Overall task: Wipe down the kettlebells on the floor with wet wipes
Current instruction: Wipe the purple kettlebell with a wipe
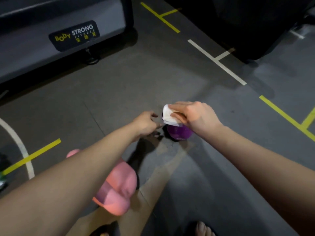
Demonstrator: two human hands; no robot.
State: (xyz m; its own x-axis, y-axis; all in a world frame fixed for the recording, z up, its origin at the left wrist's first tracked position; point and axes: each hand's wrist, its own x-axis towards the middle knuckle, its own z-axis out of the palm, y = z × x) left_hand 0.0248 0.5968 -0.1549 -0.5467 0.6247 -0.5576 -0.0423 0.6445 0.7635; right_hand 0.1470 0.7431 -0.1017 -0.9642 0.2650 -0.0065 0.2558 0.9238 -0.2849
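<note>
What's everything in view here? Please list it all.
Purple round kettlebell: one, purple, on the floor, centre.
Pink round kettlebell: one, pink, on the floor, nearer, lower left.
White wet wipe: one, white, atop the purple kettlebell.
Grey gym machine with black Body Strong label: one, grey, upper left.
Taped floor lines: several, yellow and white, across the floor.
Left hand: one, fingers curled, beside the purple kettlebell.
Right hand: one, grips the wipe.

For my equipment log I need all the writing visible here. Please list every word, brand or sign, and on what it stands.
"BODY STRONG FITNESS", yellow and white, on the black plate of the grey equipment.
Three yellow Chinese characters below it: too blurred to read.
Faint marking on the purple kettlebell: unreadable.
</note>
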